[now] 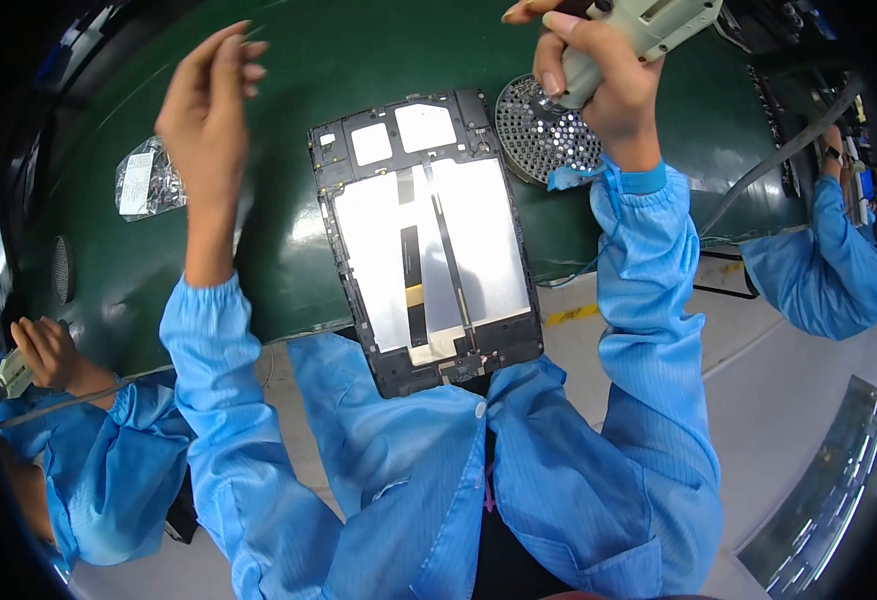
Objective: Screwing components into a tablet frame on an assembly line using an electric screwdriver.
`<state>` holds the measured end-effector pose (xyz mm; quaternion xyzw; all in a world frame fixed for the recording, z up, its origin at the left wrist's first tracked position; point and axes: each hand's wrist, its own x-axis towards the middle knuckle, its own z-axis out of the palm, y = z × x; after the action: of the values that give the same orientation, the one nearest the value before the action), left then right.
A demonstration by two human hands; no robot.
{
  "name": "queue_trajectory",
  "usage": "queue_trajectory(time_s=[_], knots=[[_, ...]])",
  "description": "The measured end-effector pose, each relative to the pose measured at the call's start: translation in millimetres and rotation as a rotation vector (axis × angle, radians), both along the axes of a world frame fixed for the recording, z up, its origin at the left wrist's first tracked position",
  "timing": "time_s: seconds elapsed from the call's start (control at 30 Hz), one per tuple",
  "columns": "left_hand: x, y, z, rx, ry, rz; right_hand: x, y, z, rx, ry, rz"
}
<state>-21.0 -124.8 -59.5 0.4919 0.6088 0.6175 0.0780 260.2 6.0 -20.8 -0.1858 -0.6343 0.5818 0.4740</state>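
My right hand [608, 75] is wrapped round a pale grey electric screwdriver [648, 30]; its metal tip points down over a round metal tray full of small holes [548, 140]. Raised over the left of the bench, my left hand [213, 105] has loosely bent, parted fingers and no visible thing in them. Between my arms lies an opened tablet [493, 245], its silvery inner plates and black frame facing up. Its lower end juts past the bench's near edge above my lap. My hands do not touch the tablet.
A green bench [298, 60] spans the far side. On it are a clear plastic bag with a white label [138, 185] and a dark round perforated piece [63, 270]. A grey cable [788, 150] runs at the right. Co-workers in blue sit left [118, 470] and right [823, 275].
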Motion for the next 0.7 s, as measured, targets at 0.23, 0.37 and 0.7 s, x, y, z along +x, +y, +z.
queue_trajectory(time_s=[0.23,0.37,0.7], knots=[[-3.2,13.7,-41.5,-0.118,-0.226,-0.147,-1.6,-4.2,-13.3,-0.025,-0.010,0.024],[-6.3,13.0,-41.7,-0.190,-0.197,-0.181,-0.4,-5.8,-10.0,-0.010,-0.067,0.098],[-15.9,12.2,-53.0,-0.200,-0.126,-0.115,-2.8,-1.9,-23.5,-0.096,0.001,0.092]])
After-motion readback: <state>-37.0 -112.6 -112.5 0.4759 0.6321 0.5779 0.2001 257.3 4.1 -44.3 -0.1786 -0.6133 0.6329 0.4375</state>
